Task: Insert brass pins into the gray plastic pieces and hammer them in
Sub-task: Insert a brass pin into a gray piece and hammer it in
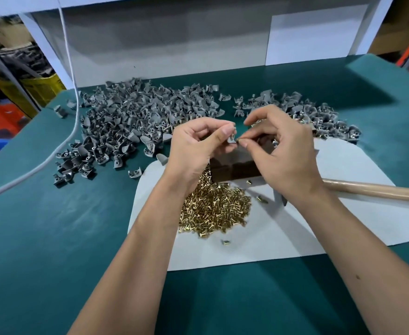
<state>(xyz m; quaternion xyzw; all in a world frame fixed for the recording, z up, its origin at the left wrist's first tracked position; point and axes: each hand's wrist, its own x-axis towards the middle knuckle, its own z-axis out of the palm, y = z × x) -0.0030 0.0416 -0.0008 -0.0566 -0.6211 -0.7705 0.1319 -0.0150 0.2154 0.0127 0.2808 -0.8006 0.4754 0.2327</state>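
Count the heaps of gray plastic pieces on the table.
2: a big gray heap at back left and a smaller gray heap at back right, partly hidden behind the right hand. Loose pieces lie around them.

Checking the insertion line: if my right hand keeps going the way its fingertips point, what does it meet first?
Most likely the gray plastic piece pinched in the left hand; the right hand aims its brass pin there.

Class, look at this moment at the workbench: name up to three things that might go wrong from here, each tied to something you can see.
1. The brass pin pinched by the right hand is tiny; it may slip and drop among the pin heap.
2. The gray piece in the left hand is held in mid-air, so the pin may enter crooked.
3. The hammer handle lies under the right wrist and may get knocked.
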